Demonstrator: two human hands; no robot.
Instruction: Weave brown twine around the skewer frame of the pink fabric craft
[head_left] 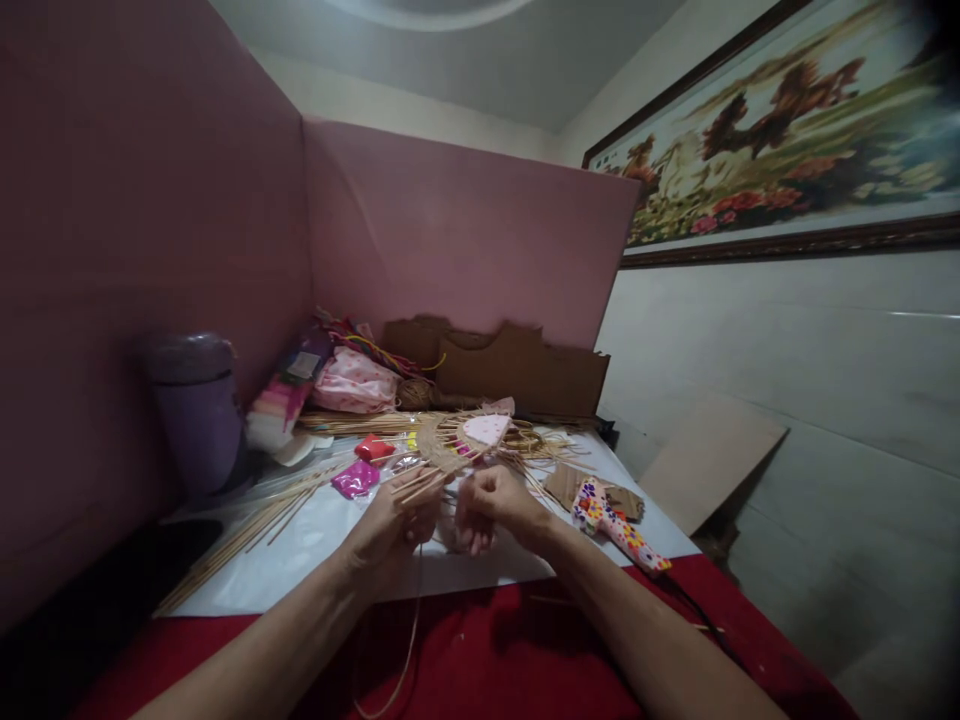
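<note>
My left hand [414, 508] is closed around several thin wooden sticks. They run up into a flat piece of tan twine weaving [442, 445], which fans out in front of both hands. Close beside it, my right hand [496, 502] has its thumb and fingers pinched together; whatever lies between the fingertips is too small to make out. From under my left hand a long thin cord [414, 640] hangs down over the red cloth. A white dotted fabric piece [486, 431] shows just beyond the weaving.
Loose sticks [247, 540] lie at the left of the white sheet [300, 575], near red [373, 450] and magenta [355, 480] packets. A flower-patterned glue gun [611, 520] rests on cardboard [562, 484] at right. A purple bin [199, 420] and a cardboard strip [517, 375] stand behind.
</note>
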